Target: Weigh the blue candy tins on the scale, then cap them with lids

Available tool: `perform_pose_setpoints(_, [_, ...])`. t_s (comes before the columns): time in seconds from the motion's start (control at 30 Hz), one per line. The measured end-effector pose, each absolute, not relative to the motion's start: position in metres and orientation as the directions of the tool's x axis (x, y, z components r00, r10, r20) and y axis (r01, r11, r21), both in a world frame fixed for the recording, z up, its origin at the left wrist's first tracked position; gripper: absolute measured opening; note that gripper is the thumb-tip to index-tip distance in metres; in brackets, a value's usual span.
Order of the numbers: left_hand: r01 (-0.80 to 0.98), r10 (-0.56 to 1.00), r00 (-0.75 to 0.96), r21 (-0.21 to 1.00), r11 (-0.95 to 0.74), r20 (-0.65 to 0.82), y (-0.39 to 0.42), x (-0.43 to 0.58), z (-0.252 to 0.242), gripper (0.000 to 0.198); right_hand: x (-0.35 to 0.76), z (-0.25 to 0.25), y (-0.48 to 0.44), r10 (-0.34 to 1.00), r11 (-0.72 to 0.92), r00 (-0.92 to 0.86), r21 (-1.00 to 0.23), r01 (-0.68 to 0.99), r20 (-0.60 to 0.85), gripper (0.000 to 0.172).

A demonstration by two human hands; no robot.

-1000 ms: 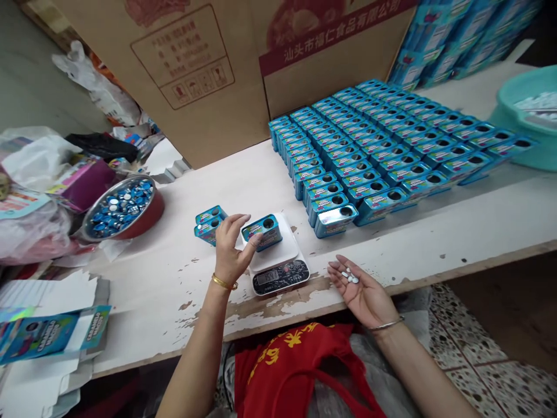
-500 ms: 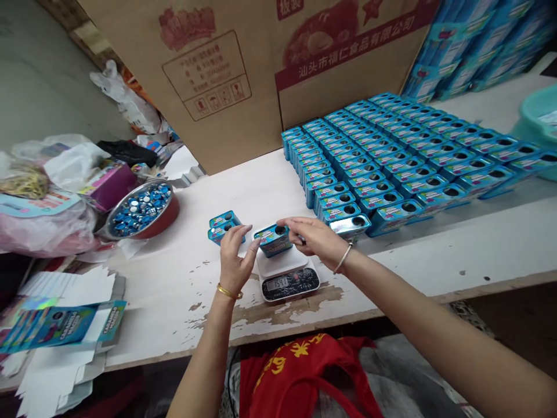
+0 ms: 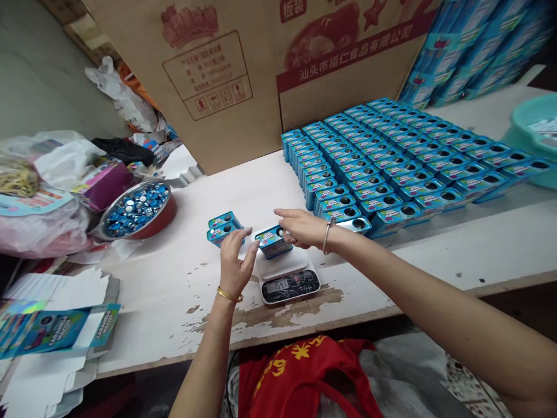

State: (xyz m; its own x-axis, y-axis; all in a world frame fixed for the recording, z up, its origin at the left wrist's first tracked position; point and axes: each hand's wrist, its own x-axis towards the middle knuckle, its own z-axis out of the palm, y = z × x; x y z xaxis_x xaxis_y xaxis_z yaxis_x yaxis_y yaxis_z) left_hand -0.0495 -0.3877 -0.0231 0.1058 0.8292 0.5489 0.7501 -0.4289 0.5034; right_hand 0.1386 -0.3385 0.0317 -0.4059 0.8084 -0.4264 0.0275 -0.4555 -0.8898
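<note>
A blue printed carton (image 3: 274, 249) with a round hole in its top stands upright on a white digital scale (image 3: 290, 285); the display appears to read 1541. My left hand (image 3: 235, 258) is at the carton's left side, thumb and fingers apart, holding nothing. Over the carton's right end, at its hole, is my right hand (image 3: 307, 229), with the index finger stretched out and the other fingers bent together. A small whitish spot shows at these fingertips, too small to name. Two similar cartons (image 3: 221, 222) stand behind my left hand.
Many blue cartons (image 3: 374, 174) stand in rows at right, before a large cardboard box (image 3: 235, 133). A metal bowl (image 3: 167, 217) of blue and silver wrapped pieces sits left. Flat cartons (image 3: 65, 328) lie front left; a turquoise basin (image 3: 522, 125) stands far right.
My right hand has shifted slightly, its fingers now lower around the carton's hole, where a whitish spot shows. The left hand has hardly moved, and the display looks the same.
</note>
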Motion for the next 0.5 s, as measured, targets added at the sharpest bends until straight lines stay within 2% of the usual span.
perform_pose_setpoints(0.13, [0.745,0.828,0.123,0.500,-0.441,0.547,-0.387,-0.048,-0.021,0.026,0.139,0.035,-0.338,0.815,-0.443,-0.412,-0.896,0.008,-0.407,0.056])
perform_pose_setpoints(0.23, [0.744,0.835,0.210,0.470,-0.474,0.509,-0.383,-0.046,-0.019,0.048,0.146,0.029,-0.352,0.789,-0.456,-0.519,-0.879,-0.137,-0.329,0.037])
perform_pose_setpoints(0.3, [0.741,0.827,0.290,0.433,-0.513,0.482,-0.379,-0.044,-0.018,0.054,0.154,0.017,-0.371,0.735,-0.510,-0.618,-0.827,-0.236,-0.277,0.024])
perform_pose_setpoints(0.4, [0.712,0.789,0.370,0.396,-0.580,0.490,-0.373,-0.034,-0.013,0.038,0.171,-0.013,-0.404,0.661,-0.617,-0.681,-0.745,-0.254,-0.315,0.030])
perform_pose_setpoints(0.5, [0.654,0.750,0.431,0.398,-0.643,0.502,-0.377,-0.010,-0.003,0.033,0.194,-0.045,-0.435,0.675,-0.667,-0.619,-0.691,-0.280,-0.401,0.038])
